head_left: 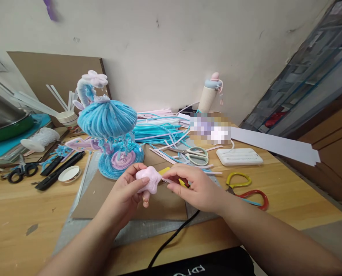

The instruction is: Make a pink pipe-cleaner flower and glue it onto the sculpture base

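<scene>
Over the brown cardboard (101, 203), my left hand (127, 191) holds a puffy pale pink star (149, 179), which looks made of fuzzy pipe cleaner. The thumb lies across its front and the fingers wrap behind. My right hand (196, 186) pinches a thin pink strand at the star's right tip; a small dark bit beside the fingertips is too small to name. A yellow tool (165, 171) lies mostly hidden behind my right hand. Just beyond stands a blue pipe-cleaner lamp shape (107, 119) with a ruffled shade, pink flower top and round coiled base (136, 155).
White-handled scissors (198, 155), loose pipe cleaners (159, 132) and a white power bank (239, 156) lie behind my hands. Red-and-yellow scissors (257, 197) are at right. Black scissors (22, 170), a spool (41, 138) and paper cups (68, 119) stand left. A black cord (173, 235) crosses the front.
</scene>
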Action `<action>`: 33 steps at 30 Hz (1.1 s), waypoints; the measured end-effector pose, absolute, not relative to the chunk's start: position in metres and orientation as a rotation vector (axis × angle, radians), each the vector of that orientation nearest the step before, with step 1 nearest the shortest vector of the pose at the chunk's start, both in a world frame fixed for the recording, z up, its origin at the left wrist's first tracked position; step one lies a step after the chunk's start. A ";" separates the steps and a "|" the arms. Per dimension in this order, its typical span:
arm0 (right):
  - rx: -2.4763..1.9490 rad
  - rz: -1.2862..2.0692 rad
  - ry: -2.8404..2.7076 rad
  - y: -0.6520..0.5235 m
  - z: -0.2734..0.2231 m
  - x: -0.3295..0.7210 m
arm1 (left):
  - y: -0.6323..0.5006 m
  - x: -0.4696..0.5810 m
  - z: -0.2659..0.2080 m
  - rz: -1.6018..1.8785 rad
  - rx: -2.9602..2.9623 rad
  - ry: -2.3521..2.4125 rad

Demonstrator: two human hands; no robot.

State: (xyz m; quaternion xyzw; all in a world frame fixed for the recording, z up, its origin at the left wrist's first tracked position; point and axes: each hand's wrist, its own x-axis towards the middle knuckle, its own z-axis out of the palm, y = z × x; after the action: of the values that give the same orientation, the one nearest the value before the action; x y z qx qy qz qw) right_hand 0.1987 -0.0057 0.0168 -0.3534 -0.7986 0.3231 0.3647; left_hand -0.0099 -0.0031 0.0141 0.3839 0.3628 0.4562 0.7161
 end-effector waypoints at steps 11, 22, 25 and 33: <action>-0.761 0.611 -1.893 -0.021 0.007 0.184 | -0.015 -0.007 0.004 1.346 1.113 0.785; -0.733 0.462 -1.833 -0.020 0.013 0.188 | -0.019 -0.007 0.006 1.158 1.167 0.683; -0.757 0.532 -1.805 -0.018 0.015 0.189 | -0.022 -0.008 0.006 1.136 1.237 0.705; -0.745 0.490 -1.837 -0.019 0.010 0.186 | -0.029 -0.007 0.005 1.165 1.549 0.772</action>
State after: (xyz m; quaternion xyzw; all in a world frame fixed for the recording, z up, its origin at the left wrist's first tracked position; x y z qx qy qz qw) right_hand 0.1859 -0.0186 0.0103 -0.3112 -0.7669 0.2045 0.5227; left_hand -0.0068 -0.0289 0.0045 0.6415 0.3196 0.4824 0.5036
